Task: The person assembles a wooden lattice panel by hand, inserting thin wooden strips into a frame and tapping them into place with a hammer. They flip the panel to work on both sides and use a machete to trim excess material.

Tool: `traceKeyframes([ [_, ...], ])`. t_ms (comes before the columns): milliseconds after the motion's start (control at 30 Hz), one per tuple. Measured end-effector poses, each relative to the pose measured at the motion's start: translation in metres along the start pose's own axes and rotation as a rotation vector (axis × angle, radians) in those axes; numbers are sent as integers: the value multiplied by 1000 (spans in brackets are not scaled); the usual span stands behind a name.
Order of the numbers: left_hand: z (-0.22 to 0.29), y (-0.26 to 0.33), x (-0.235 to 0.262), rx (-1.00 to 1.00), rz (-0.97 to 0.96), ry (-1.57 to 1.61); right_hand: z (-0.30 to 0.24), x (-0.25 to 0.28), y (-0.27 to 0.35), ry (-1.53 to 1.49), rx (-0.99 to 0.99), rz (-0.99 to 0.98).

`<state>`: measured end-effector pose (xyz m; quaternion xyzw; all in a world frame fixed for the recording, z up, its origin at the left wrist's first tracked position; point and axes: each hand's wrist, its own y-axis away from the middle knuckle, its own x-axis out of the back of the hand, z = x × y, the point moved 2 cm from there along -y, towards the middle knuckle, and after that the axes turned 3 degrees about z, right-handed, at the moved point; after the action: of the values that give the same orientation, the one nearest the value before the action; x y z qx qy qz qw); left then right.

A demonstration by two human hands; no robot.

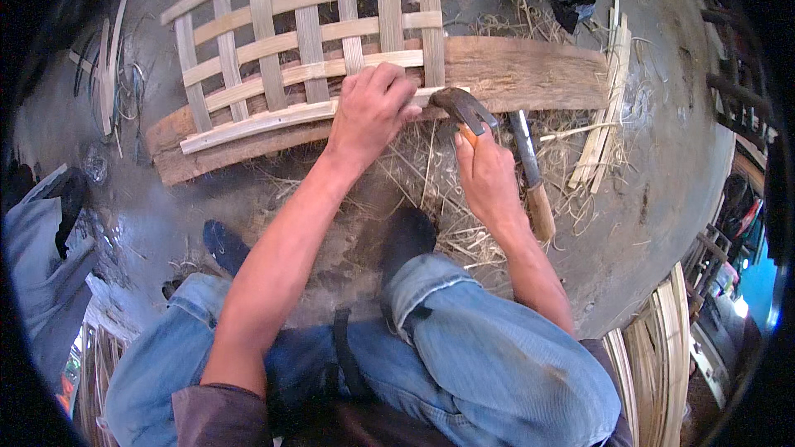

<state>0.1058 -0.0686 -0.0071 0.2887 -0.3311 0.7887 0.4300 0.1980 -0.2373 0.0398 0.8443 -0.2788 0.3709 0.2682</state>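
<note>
- My left hand (368, 112) bends over the bottom strip, fingers curled and pressed together; their tips are hidden, so I cannot tell whether they pinch anything.
- My right hand (489, 174) is closed round one hammer (455, 106), thumb along its orange-brown handle. The head is at the bottom strip's right end; I cannot tell whether it touches.
- One slatted lattice (310, 41) lies before me, partly over the board: seven uprights crossed by five long strips, counting the curved top one and the bottom strip (261, 124). The frame's upper edge cuts off part of the top.
- One broad wooden board (530, 74) lies beneath, its middle mostly covered.
- One long metal tool (538, 203) with a wooden handle lies just beside my right hand; its upper end is hard to make out.
- Loose strips (609, 116) lie farther right, overlapping too much to count.
- My two feet show dark, partly hidden.
</note>
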Motion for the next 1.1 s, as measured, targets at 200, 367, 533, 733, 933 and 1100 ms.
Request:
traceKeyframes([
  [200,-3,7,2,18,-18,-5,-27,35,4,-43,39,-28],
  [367,3,2,1,16,-11,-2,4,3,1,105,-78,-86],
  [533,-1,4,2,21,-13,5,-11,9,9,-68,116,74],
  [733,-3,3,1,15,-3,52,-8,8,12,-168,56,135],
  [933,-9,-2,32,59,3,87,35,8,37,24,23,-40],
  [1100,-84,-13,146,208,253,-78,88,0,107,172,-15,67],
])
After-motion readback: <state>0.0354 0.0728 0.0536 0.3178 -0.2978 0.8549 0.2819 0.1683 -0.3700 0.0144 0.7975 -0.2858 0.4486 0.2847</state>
